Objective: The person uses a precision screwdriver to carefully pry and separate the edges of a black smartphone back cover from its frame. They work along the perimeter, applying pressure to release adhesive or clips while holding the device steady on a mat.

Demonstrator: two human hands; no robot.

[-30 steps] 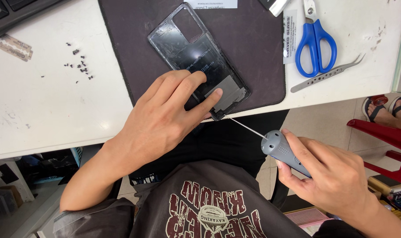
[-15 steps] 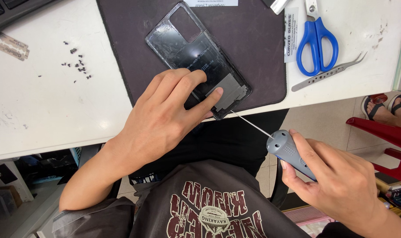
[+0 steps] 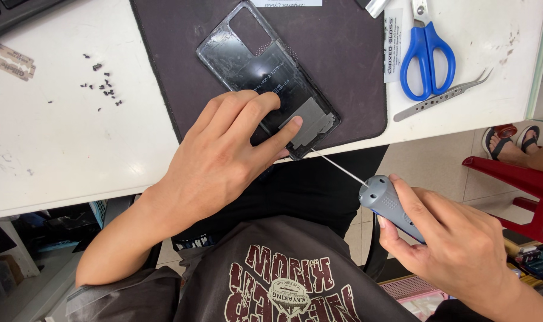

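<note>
Left hand (image 3: 223, 158) on phone back cover (image 3: 253, 65), right hand (image 3: 456, 244) gripping screwdriver (image 3: 384, 200)

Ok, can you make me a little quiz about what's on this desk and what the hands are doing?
1. True or false: the left hand presses on the phone back cover.
2. Which tool does the right hand hold? A) scissors B) grey-handled pick with a thin metal tip C) tweezers
3. Fill in: the blue scissors lie beside the metal ____.

Key:
1. True; its fingers rest on the cover, which lies on the dark mat.
2. B; the pick points at the cover's near corner.
3. Tweezers, on the white table.
</note>
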